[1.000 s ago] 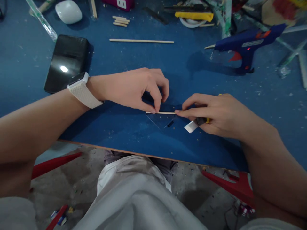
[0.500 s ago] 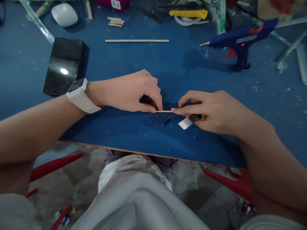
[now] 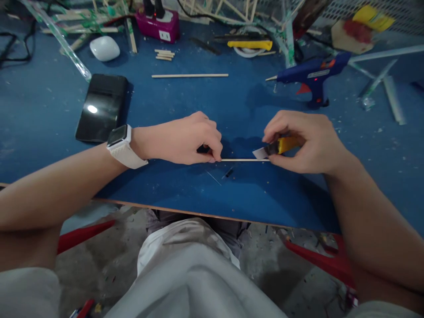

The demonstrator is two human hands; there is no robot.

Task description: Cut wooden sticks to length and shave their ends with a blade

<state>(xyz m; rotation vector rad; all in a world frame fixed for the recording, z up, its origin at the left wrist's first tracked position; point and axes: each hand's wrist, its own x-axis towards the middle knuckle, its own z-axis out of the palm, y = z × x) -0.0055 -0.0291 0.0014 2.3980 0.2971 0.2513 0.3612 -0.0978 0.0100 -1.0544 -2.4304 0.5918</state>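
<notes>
A thin wooden stick point(image 3: 240, 160) lies lengthwise near the front of the blue table. My left hand point(image 3: 194, 139), wearing a white-strapped watch, pinches its left part between thumb and fingertips. In my right hand point(image 3: 304, 141) is a utility knife point(image 3: 287, 144) with a yellow and black body. Its short, wide blade point(image 3: 260, 153) points left, just above the stick's right part. Whether the blade touches the wood I cannot tell. The right thumb is close to the stick's right end, which it partly hides.
Another wooden stick point(image 3: 190, 75) lies farther back, with several short cut pieces point(image 3: 164, 54) behind it. A blue glue gun point(image 3: 314, 75) stands at the right. A black phone-like slab point(image 3: 102, 107), white mouse point(image 3: 104, 48) and purple power outlet block point(image 3: 157, 27) are at left and back.
My right hand has moved right and come off the stick, turning the knife so its blade is over the wood. More of the stick shows between my hands. The camera view has tilted up.
</notes>
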